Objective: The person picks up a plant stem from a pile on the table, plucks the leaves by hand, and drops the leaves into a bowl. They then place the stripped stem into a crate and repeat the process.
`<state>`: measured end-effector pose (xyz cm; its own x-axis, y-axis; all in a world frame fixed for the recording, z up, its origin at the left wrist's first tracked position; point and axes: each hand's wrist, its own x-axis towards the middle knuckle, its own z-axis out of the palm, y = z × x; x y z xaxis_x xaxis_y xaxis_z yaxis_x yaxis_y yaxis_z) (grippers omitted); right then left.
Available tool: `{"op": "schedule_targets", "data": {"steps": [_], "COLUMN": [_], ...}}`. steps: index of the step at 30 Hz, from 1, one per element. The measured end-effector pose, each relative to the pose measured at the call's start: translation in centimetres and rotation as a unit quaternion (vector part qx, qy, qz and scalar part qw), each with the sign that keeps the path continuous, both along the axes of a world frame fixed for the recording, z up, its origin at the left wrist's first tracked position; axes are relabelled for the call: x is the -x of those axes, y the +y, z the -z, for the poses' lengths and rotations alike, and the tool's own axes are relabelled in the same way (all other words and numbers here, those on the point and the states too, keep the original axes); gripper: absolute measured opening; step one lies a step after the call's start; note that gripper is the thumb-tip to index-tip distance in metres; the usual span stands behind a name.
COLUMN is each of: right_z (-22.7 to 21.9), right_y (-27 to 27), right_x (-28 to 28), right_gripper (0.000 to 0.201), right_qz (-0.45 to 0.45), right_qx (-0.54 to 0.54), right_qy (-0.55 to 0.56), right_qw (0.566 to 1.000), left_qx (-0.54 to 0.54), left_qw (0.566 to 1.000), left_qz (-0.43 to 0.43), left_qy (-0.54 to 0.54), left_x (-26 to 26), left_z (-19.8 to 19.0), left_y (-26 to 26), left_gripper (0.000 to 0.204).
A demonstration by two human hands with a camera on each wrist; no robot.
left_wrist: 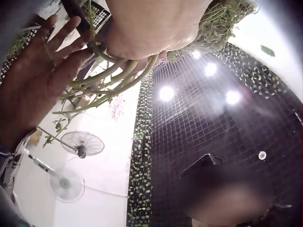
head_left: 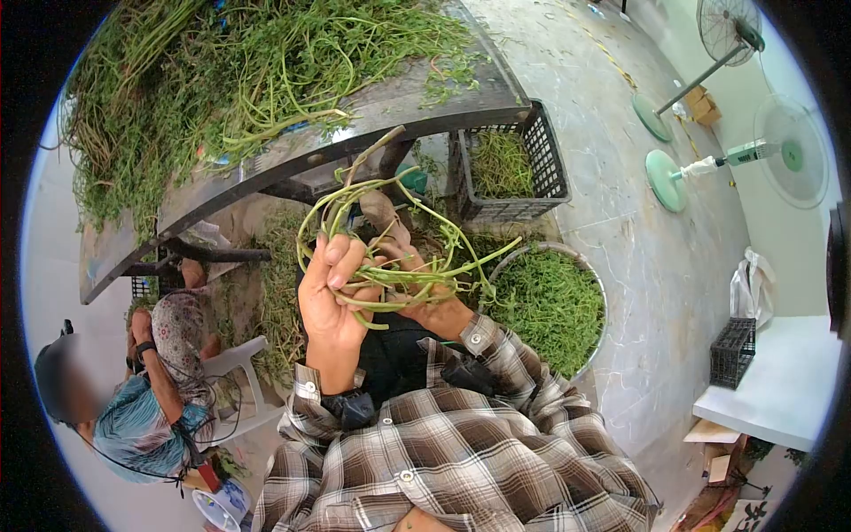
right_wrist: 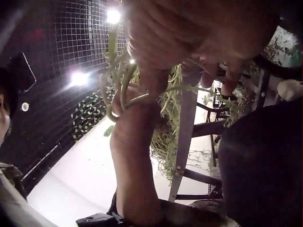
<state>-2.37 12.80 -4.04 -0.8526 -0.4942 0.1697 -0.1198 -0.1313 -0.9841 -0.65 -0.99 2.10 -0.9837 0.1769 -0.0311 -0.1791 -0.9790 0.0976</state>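
My left hand (head_left: 332, 293) grips a loose bundle of long green plant stems (head_left: 399, 297), its fingers curled round them. The stems loop up and out to the right, and a few small leaves hang from them. Behind the bundle is my right hand (head_left: 439, 310), partly hidden in the head view. From the left wrist view, the right hand (left_wrist: 38, 85) shows its fingers spread and fairly straight, with the thumb beside the stems (left_wrist: 111, 80). In the right wrist view, the left hand (right_wrist: 137, 118) holds the stems close below the right hand (right_wrist: 199, 38).
A table (head_left: 417, 97) ahead bears a large heap of greens (head_left: 266, 71). A black crate (head_left: 550, 168) of stems and a round basket (head_left: 605, 310) of short leafy pieces stand on the floor to the right. A seated person (head_left: 146, 399) is at left; fans (head_left: 665, 177) stand at right.
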Motion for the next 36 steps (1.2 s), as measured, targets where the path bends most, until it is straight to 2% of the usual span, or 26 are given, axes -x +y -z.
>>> {"op": "schedule_targets", "data": {"steps": [3, 5, 7, 8, 10, 12, 13, 15, 16, 18, 20, 23, 26, 32, 35, 36], "right_z": [-0.6, 2.4, 2.4, 2.4, 2.1, 2.0, 1.9, 1.6, 1.5, 1.3, 1.3, 1.6, 1.4, 1.5, 1.1, 1.0], "right_y": [0.1, 0.1, 0.0, 0.1, 0.3, 1.1, 1.3, 1.8, 2.2, 3.1, 3.6, 4.4, 5.1, 5.9, 5.9, 5.9], "right_x": [-0.2, -0.7, -0.9, -0.9, -0.9, -0.7, -0.7, -0.7, -0.6, 0.0, 0.2, -0.1, -0.1, -0.5, -0.6, -0.6], "right_gripper": [0.054, 0.052, 0.049, 0.038, 0.028, 0.034, 0.034, 0.028, 0.028, 0.025, 0.024, 0.023, 0.022, 0.021, 0.020, 0.020], "right_qz": [-0.123, -0.128, -0.131, -0.121, -0.110, -0.123, -0.124, -0.025, -0.026, 0.072, 0.077, 0.050, 0.025, 0.010, 0.005, 0.005], "right_qx": [0.048, 0.041, 0.032, 0.002, -0.028, -0.028, -0.029, -0.093, -0.092, -0.215, -0.216, -0.185, -0.156, -0.201, -0.197, -0.196], "right_qy": [-0.111, -0.102, -0.093, -0.062, -0.031, -0.153, -0.153, -0.041, -0.041, 0.169, 0.174, 0.024, -0.034, -0.053, -0.025, -0.025], "right_qw": [0.985, 0.986, 0.986, 0.991, 0.993, 0.980, 0.980, 0.995, 0.995, 0.959, 0.958, 0.981, 0.987, 0.978, 0.980, 0.980], "left_qx": [0.026, 0.047, 0.044, 0.044, 0.045, 0.035, 0.025, 0.024, 0.023, -0.017, -0.002, 0.000, 0.019, 0.055, 0.116, 0.180], "left_qw": [1.000, 0.999, 0.999, 0.999, 0.998, 0.999, 0.999, 0.999, 0.998, 0.998, 0.995, 0.994, 0.992, 0.990, 0.982, 0.970], "left_qz": [-0.009, -0.014, -0.021, -0.020, -0.027, -0.030, -0.033, -0.043, -0.052, -0.038, -0.067, -0.082, -0.099, -0.115, -0.140, -0.162], "left_qy": [0.012, 0.020, 0.012, 0.011, 0.018, 0.014, 0.009, 0.009, 0.010, 0.052, 0.072, 0.079, 0.082, 0.065, 0.050, 0.010], "left_x": [0.0, -0.1, -0.1, -0.1, 0.0, 0.1, 0.1, 0.2, 0.2, 0.4, 0.4, 0.4, 0.4, 0.3, 0.2, 0.1], "left_z": [-0.2, -0.3, -0.3, -0.2, -0.1, -0.3, -0.4, -0.8, -0.8, -0.5, -0.7, -0.7, -0.4, -0.1, -0.2, -0.5], "left_y": [0.0, -0.2, -0.3, -0.3, -0.4, -0.6, -0.8, -1.3, -1.6, -2.6, -3.2, -3.8, -4.2, -4.2, -3.9, -3.6], "left_gripper": [0.031, 0.030, 0.030, 0.030, 0.029, 0.029, 0.029, 0.029, 0.029, 0.027, 0.026, 0.026, 0.026, 0.026, 0.025, 0.025]}}
